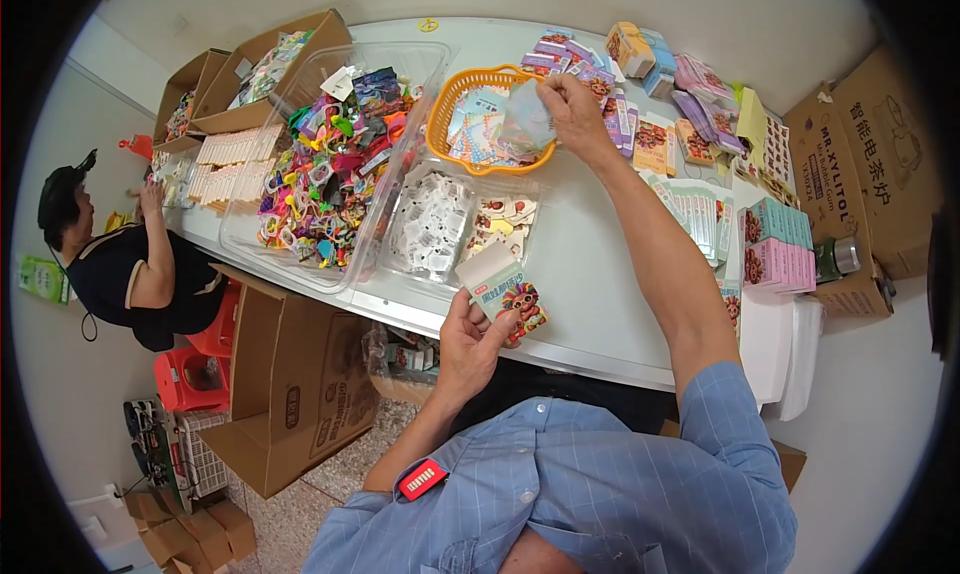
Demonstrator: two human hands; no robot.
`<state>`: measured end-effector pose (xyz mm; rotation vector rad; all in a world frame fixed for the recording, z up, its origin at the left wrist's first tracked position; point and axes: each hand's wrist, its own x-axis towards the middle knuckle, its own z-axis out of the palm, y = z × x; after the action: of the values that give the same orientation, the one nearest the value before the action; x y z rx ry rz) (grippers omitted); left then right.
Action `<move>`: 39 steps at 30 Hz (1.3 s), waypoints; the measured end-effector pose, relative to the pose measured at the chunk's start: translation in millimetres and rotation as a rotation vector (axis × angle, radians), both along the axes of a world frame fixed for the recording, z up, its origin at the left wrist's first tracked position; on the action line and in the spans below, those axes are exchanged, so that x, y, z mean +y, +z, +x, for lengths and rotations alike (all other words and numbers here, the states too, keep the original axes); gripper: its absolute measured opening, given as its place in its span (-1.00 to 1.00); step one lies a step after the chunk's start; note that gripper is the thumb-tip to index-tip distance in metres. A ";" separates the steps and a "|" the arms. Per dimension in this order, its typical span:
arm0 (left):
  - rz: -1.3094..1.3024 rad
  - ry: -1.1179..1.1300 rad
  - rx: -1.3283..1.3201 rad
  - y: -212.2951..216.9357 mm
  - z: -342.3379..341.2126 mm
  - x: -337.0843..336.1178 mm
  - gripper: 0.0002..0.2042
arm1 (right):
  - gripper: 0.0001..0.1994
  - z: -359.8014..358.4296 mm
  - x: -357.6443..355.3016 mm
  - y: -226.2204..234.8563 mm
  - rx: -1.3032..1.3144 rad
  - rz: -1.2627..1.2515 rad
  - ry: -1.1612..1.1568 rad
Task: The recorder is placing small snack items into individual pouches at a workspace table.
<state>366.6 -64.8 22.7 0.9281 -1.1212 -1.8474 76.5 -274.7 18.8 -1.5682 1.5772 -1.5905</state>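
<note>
My left hand (468, 349) grips a small printed card box (518, 299) near the table's front edge. The box has a cartoon figure with bright hair on it, and its pale top flap stands up. Over the right part of an orange basket (437, 114), my right hand (580, 119) pinches a translucent plastic packet (528, 116). What the packet contains is too blurred to make out. Flat packets with coloured patterns (475, 124) lie in the basket. Just in front of it stand clear trays with small white square packets (425, 224) and brown-and-red cut-out pieces (508, 212).
A large clear tub (240, 229) of small colourful toys stands left. Behind it are cardboard boxes (265, 49). Purple printed boxes (615, 124), pale green boxes (700, 214) and stacked pink boxes (775, 264) fill the right side. Another person (130, 254) works at the far left.
</note>
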 end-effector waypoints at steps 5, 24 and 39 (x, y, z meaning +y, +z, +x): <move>0.018 0.016 -0.002 0.4 1.4 1.1 -0.51 | -0.79 10.4 -6.9 8.4 -0.038 0.002 -0.092; 0.009 -0.003 0.023 4.5 -5.3 1.3 -0.49 | -0.79 1.6 7.7 23.6 -0.342 -0.049 -0.105; -0.141 -0.201 0.159 22.1 -33.8 -34.7 -0.63 | -0.83 73.8 167.3 25.6 -0.517 0.032 -0.084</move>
<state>332.8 -99.5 44.8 0.5954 -1.2633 -1.9353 150.3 -107.4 44.4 -0.9703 1.3795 -1.8173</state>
